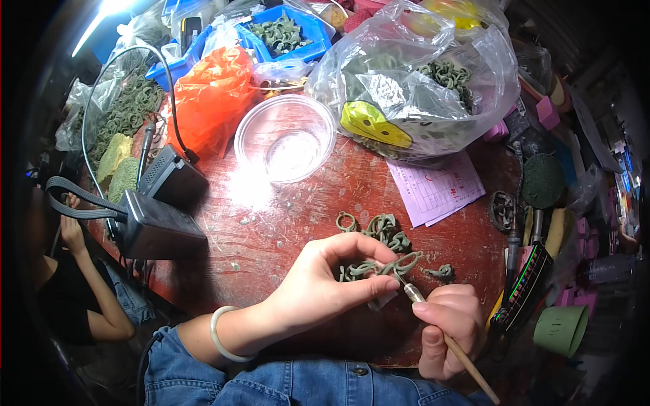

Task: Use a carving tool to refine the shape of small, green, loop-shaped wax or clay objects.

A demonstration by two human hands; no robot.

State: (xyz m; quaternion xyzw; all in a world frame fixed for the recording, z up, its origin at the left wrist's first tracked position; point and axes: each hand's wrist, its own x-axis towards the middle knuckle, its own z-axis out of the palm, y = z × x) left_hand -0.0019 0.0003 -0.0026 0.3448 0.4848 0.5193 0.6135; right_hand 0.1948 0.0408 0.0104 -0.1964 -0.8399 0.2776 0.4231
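Observation:
My left hand [318,274] pinches a small dull-green looped piece [408,261], ring-like in shape, between thumb and fingers. More green bits show at its fingertips, partly hidden by the hand. My right hand [448,328] grips a slim tool with a wooden handle [472,369] and a metal collar [413,292]. The tool's thin tip meets or nearly meets the looped piece; contact is too small to tell. Just beyond my left hand lie several similar green pieces [382,227] on the worn red table [271,230]. Another green piece [441,271] lies to their right.
Ahead stand a clear round bowl [286,139], an orange bag [213,95] and a large clear bag [413,88] over pink paper [437,186]. Black boxes [162,227] stand left, with a cable. Tools and a green cylinder [560,331] are right. Another person's arm [101,298] shows at left.

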